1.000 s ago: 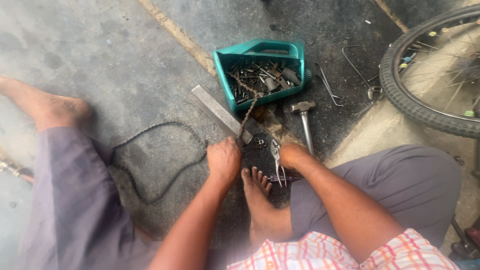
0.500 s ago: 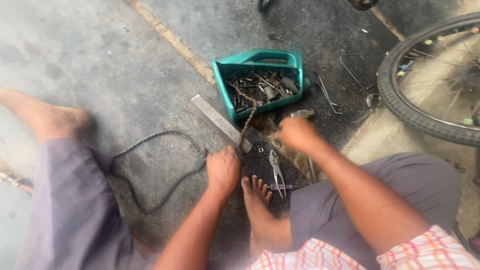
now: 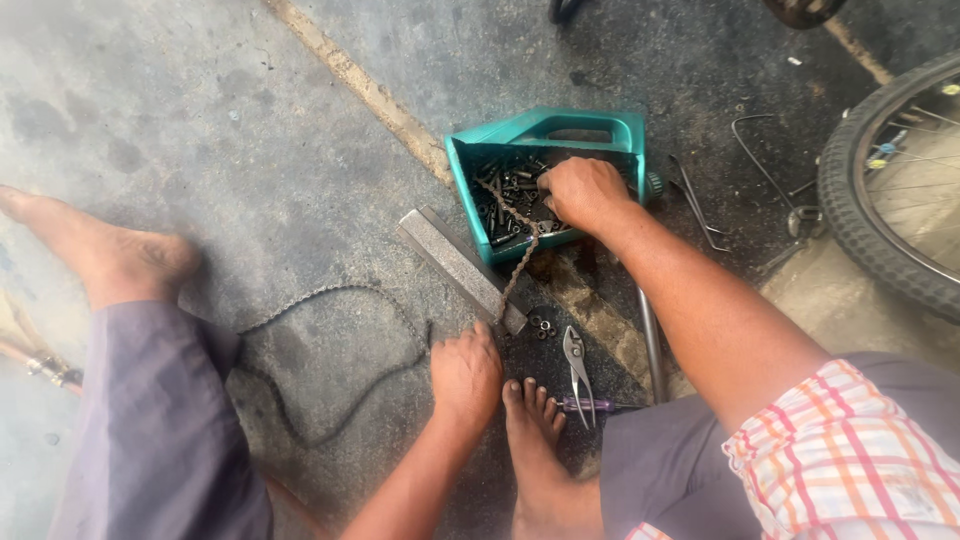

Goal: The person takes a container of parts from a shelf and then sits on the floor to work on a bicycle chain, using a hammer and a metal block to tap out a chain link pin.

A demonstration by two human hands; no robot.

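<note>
A dark bicycle chain (image 3: 330,375) lies in a loose loop on the rough concrete floor (image 3: 230,150), between the person's bare feet. It is a run of small steel links, greasy by its look: it should feel heavy for its size, limp along its length, stiff sideways and slippery, so it is best pinched across a few links rather than taken at one point. The left hand (image 3: 465,372) rests knuckles up at the chain's near end, fingers curled down on it; how firmly they grip cannot be told. Just beside it lies a flat grey metal bar (image 3: 460,268), hard and square-edged. A second, rustier chain (image 3: 515,250) trails from the bar's end up into a teal plastic tub (image 3: 540,130) full of small bolts and nuts. The right hand (image 3: 583,190) reaches into the tub, fingers bent among the parts; what they hold is hidden. Pliers (image 3: 577,360) lie near the right foot, and a bicycle wheel (image 3: 860,215) stands at the far right.
</note>
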